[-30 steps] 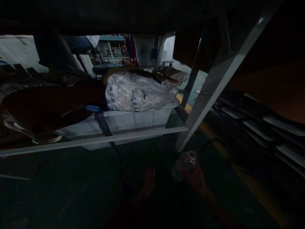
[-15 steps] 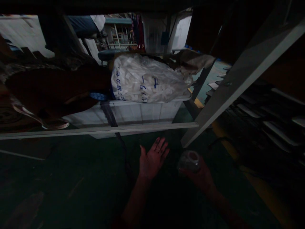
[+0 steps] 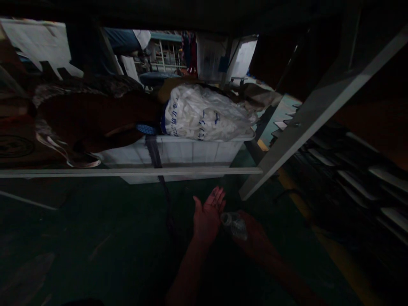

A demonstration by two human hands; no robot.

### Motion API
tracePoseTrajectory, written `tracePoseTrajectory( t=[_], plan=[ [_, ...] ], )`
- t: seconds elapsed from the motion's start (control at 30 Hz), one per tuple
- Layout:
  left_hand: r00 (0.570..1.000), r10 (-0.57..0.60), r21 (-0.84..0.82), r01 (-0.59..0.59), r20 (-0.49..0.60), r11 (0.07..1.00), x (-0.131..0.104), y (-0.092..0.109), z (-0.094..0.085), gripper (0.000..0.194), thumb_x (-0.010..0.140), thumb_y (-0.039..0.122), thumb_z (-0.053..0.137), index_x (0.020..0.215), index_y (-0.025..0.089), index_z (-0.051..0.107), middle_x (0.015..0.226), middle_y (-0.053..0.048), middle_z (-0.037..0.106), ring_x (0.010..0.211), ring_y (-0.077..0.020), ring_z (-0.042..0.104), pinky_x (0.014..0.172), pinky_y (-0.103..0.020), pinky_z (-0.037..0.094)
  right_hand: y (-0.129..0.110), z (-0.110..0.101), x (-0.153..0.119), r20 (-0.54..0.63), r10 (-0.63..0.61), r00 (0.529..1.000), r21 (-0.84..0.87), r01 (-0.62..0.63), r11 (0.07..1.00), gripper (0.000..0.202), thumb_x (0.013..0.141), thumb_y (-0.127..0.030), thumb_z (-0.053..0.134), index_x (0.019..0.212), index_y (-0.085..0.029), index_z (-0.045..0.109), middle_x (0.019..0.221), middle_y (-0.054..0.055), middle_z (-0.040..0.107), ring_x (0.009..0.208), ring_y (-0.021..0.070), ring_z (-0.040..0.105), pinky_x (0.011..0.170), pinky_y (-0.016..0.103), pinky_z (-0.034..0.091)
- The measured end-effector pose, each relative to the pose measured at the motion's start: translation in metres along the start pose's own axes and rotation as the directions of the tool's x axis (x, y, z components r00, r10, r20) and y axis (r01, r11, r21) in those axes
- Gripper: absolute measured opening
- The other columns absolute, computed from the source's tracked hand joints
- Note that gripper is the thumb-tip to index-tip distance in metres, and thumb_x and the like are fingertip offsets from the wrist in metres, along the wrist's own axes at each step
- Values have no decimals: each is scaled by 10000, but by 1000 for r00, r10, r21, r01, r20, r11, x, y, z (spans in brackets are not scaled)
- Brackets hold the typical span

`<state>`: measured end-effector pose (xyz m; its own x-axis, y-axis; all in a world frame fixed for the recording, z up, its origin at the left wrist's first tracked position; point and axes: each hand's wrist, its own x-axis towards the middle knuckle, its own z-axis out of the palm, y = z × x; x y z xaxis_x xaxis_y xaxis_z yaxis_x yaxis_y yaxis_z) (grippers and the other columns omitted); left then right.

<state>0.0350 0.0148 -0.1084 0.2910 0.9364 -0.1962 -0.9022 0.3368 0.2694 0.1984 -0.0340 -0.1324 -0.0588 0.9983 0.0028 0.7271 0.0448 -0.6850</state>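
Note:
My left hand (image 3: 207, 216) is palm up over the dark green floor, its thumb out to the side and fingers stretched. Small dark specks show on its fingers. To its right, my right hand (image 3: 251, 233) is closed around a clear plastic bottle (image 3: 237, 226). The bottle is tilted, its open mouth pointing left beside the left hand's fingers. Whether the mouth touches the left hand, and what the bottle contains, is too dark to tell.
A pale metal bar (image 3: 191, 171) crosses ahead, joined to a slanted table leg (image 3: 287, 140). Behind it, a white bin (image 3: 197, 153) holds a white plastic bag (image 3: 207, 112). Dark red cloth (image 3: 95, 119) lies left. Stacked items (image 3: 357, 182) stand right.
My right hand has moved left with the bottle and tipped it, so its mouth now points toward my left hand. My left hand's fingers look closer together. The view has shifted slightly.

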Motion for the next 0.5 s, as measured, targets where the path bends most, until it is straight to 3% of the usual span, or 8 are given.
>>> tracePoseTrajectory(
  t=[0.1,0.23,0.43,0.5],
  plan=[
    [999,-33,20,34,-13,999,-1,0,0,759,888,586,31,1325,56,356,1380,-141,378,1242,-166,406,1043,-284,307,1,0,-3,69,-66,995,-195,78,978,596,661,-286,558,1238,-156,483,1240,152,549,1157,336,491,984,521,361],
    [998,-62,73,63,-18,995,-5,0,0,786,878,579,-23,1403,30,179,1418,-141,312,1259,-154,381,1020,-262,333,-8,-5,-6,134,-54,989,-272,89,958,620,659,-262,539,1251,-90,475,1242,196,539,1143,362,498,967,544,374],
    [1000,-2,247,1,3,969,-9,3,-4,794,863,588,-48,1393,70,236,1427,-132,301,1286,-147,341,1046,-277,305,-16,-10,-6,94,-43,995,-170,59,984,569,628,-273,586,1189,-192,540,1198,135,584,1123,353,518,964,530,383],
    [999,41,347,-50,33,936,-11,3,-9,760,861,629,74,1378,111,278,1433,-121,293,1302,-162,316,1071,-305,273,-15,-10,-5,55,-25,998,-127,31,991,570,626,-276,594,1186,-188,534,1208,135,579,1134,347,511,974,519,378]
  ],
)
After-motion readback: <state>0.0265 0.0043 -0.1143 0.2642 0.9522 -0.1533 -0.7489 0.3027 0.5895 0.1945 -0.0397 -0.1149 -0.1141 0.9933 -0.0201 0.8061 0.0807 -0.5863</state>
